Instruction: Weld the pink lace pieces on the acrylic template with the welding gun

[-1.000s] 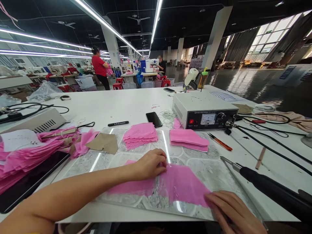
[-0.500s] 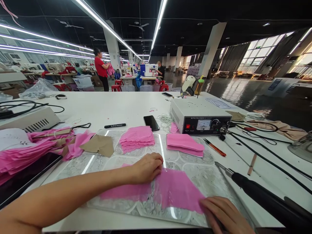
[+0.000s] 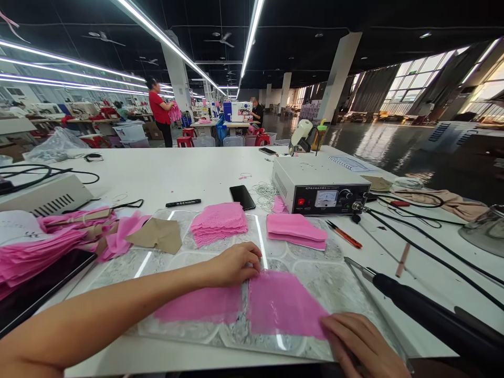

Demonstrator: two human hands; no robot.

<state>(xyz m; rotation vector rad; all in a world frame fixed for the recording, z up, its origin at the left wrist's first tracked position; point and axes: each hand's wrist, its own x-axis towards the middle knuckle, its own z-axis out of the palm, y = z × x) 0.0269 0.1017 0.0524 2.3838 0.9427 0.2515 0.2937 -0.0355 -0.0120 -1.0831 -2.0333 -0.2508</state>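
Note:
My left hand (image 3: 232,264) rests with curled fingers on the top corner of a pink lace piece (image 3: 281,303) that lies on a glass plate (image 3: 338,286). A second pink piece (image 3: 200,311) lies just left of it, under my forearm. My right hand (image 3: 364,344) presses the lace's lower right corner at the plate's front edge, fingers flat. Behind them sit a stack of pink lace (image 3: 218,222) and a stack of plain pink pieces (image 3: 296,231).
A white control box (image 3: 321,185) with a dial stands behind the stacks. A black-handled tool (image 3: 425,311) with cable lies at right. A phone (image 3: 242,197), a marker (image 3: 183,202), an orange tool (image 3: 344,234) and a pink fabric heap (image 3: 43,244) lie around. People work far behind.
The lace piece has been smoothed and now shows a clear gap from the left piece. Both hands have stayed at its corners; the camera has tilted slightly.

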